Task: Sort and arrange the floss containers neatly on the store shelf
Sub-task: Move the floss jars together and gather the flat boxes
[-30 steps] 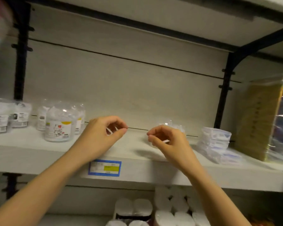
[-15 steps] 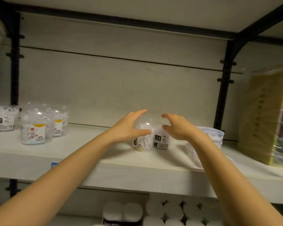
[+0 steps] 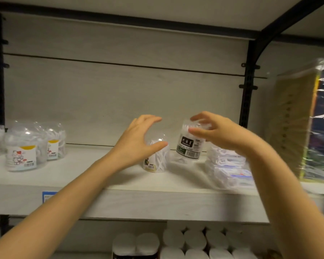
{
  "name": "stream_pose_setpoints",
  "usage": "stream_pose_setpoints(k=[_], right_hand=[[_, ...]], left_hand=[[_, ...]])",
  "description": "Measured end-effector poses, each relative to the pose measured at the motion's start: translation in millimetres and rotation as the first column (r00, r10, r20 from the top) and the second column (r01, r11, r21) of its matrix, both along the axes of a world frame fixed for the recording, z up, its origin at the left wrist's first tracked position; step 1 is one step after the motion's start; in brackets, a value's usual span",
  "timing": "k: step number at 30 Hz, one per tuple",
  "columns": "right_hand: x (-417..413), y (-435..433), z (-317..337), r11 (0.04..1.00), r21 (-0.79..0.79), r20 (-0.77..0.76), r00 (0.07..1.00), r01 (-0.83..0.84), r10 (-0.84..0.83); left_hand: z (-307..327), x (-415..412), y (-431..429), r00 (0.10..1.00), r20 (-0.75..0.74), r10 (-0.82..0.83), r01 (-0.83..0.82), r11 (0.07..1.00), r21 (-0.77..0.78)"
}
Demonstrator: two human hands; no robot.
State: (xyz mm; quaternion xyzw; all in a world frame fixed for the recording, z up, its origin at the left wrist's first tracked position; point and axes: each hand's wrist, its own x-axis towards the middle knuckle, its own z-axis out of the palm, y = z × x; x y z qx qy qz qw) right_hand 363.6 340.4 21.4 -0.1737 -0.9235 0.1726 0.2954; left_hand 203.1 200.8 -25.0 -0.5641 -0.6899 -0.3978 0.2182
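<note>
Two clear floss containers stand mid-shelf on the white store shelf (image 3: 120,184). My left hand (image 3: 137,141) curves over the domed container (image 3: 157,159) full of white floss picks, fingers spread, thumb at its side. My right hand (image 3: 217,133) grips the top of the taller container with a dark label (image 3: 189,146), which looks lifted and slightly tilted. At the far left stand several more clear floss containers (image 3: 24,148) with cartoon and yellow labels.
Flat floss packets (image 3: 230,169) are stacked just right of my right hand. A tall plastic-wrapped yellow package (image 3: 303,118) leans at the far right beside a black upright (image 3: 248,94). White rolls (image 3: 187,242) fill the shelf below. A blue price tag (image 3: 48,196) sits on the shelf edge.
Both hands have moved right and back over the two middle containers. My right hand has taken hold of the dark-labelled container's top and raised it; my left hand has closed in around the domed one.
</note>
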Motion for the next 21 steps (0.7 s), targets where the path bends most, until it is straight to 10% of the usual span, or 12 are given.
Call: stream_pose_setpoints(k=[8, 21], right_hand=[[38.6, -23.4, -16.1, 0.77, -0.439, -0.053, 0.869, -0.462, 0.492], [2.2, -73.1, -57.4, 0.762, -0.395, -0.356, 0.85, -0.513, 0.388]], left_hand=[[-13.4, 48.4, -43.0, 0.89, 0.144, -0.432, 0.449, 0.885, -0.121], [-26.1, 31.2, -89.3, 0.911, 0.142, -0.386, 0.386, 0.922, 0.032]])
